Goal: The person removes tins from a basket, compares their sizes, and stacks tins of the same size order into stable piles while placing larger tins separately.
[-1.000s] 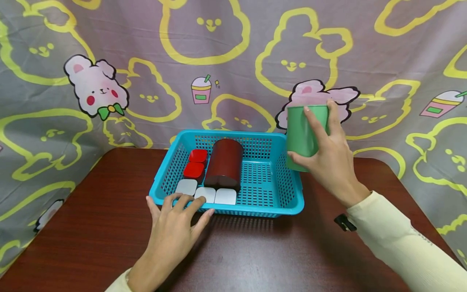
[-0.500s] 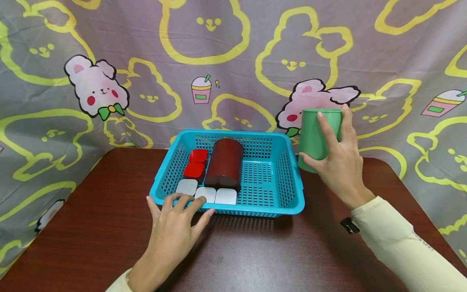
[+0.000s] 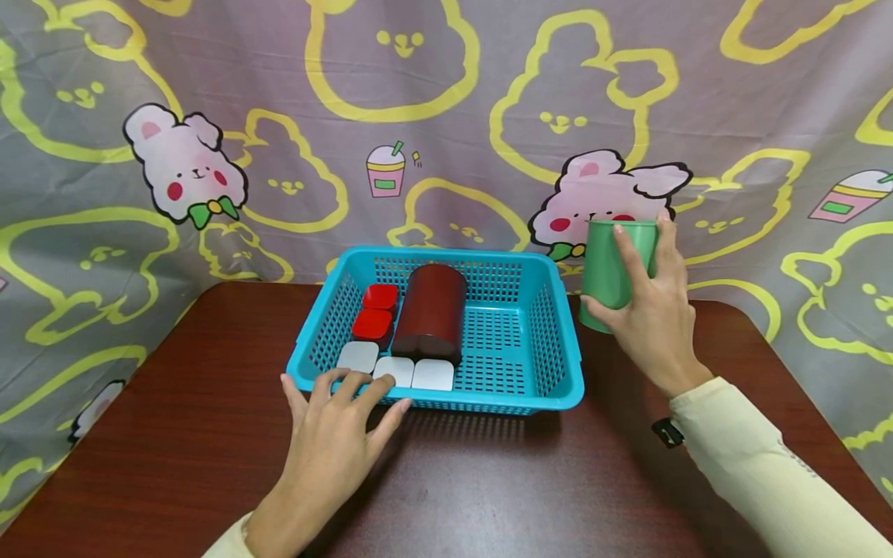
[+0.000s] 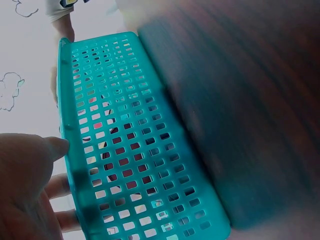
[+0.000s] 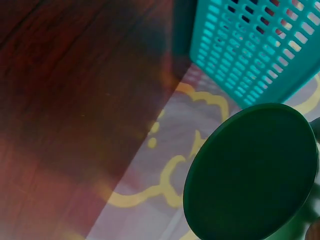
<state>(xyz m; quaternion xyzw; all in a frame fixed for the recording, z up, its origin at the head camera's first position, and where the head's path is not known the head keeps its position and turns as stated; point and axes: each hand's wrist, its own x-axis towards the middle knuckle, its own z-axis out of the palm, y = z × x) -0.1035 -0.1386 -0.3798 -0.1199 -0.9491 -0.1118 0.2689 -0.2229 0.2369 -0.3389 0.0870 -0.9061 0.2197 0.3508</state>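
Note:
My right hand [image 3: 649, 310] holds a smooth green cylinder [image 3: 605, 267] upright, just right of the basket, with fingertips at its top edge and thumb low on its side. The right wrist view shows the cylinder's round dark underside [image 5: 252, 172], raised off the table. My left hand [image 3: 328, 434] grips the front rim of the turquoise plastic basket [image 3: 502, 403], fingers reaching over the rim and thumb at its outer edge. Inside the basket lie a dark red, round-topped block [image 3: 431, 310], two red-topped pieces [image 3: 373, 325] and three white-topped pieces [image 3: 432, 375], one partly under my fingertips.
The basket stands on a dark reddish-brown wooden table [image 3: 453, 480]. The right part of the basket shows bare perforated floor [image 3: 491, 353]. Behind the table hangs a patterned cloth [image 3: 279, 77] with rabbits and yellow outlines.
My right hand has carried the green cylinder a little rightward and down, away from the basket's right wall. My left hand has stayed on the front rim.

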